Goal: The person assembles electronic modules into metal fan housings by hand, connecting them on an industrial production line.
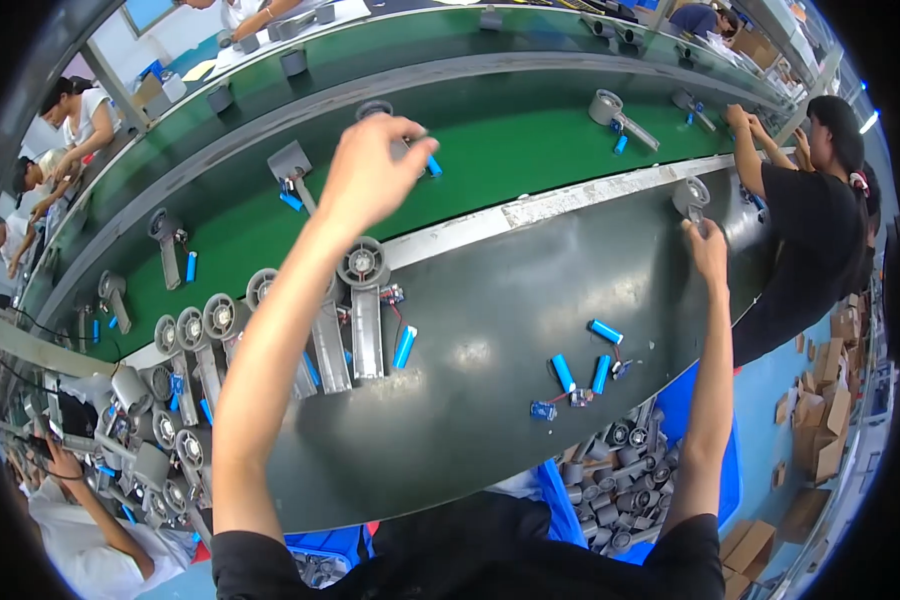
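My left hand reaches over the green conveyor belt, its fingers bent and a gap showing between thumb and forefinger. Just behind it, partly hidden, is a grey handheld-fan housing with a blue battery cell beside it. At the right, my right hand is closed around the handle of another grey fan housing, round head up, above the dark worktable. Below my left hand stands a row of open fan housings, the nearest a fan housing with a wired blue cell.
Loose blue cells with small circuit boards lie on the table. A blue bin of grey parts stands below its front edge. More fan housings ride the belt. A co-worker works close on the right.
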### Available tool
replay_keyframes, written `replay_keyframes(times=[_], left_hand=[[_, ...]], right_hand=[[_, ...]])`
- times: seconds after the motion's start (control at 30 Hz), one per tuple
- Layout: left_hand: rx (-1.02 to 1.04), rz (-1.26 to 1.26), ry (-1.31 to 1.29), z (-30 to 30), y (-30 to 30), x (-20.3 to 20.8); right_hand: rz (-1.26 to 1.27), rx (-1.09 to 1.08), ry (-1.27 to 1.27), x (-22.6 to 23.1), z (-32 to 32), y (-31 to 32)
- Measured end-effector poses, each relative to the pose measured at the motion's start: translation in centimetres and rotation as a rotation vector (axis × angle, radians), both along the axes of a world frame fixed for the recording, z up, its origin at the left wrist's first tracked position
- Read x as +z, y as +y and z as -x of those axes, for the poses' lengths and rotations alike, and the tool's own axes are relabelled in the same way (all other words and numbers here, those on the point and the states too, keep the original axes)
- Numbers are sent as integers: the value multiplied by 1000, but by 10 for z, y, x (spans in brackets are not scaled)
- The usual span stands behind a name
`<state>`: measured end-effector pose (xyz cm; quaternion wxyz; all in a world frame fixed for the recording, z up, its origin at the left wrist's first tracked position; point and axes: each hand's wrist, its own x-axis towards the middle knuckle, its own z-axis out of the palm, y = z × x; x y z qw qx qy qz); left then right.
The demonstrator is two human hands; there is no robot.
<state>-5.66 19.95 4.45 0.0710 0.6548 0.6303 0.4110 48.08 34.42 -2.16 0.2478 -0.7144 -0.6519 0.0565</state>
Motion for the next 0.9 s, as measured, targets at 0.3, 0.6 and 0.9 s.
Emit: replay_keyframes(times=[0.3, 0.6, 0.9], left_hand=[[-275, -58, -190, -125, -121, -39], [-281, 238, -266, -83, -169, -71], [-213, -120, -55, -81, -202, -56]], right_hand=[[-51, 554, 191, 33, 212, -274], [-132, 366, 21, 26, 144, -237], [-14, 878, -179, 38, 174, -279]])
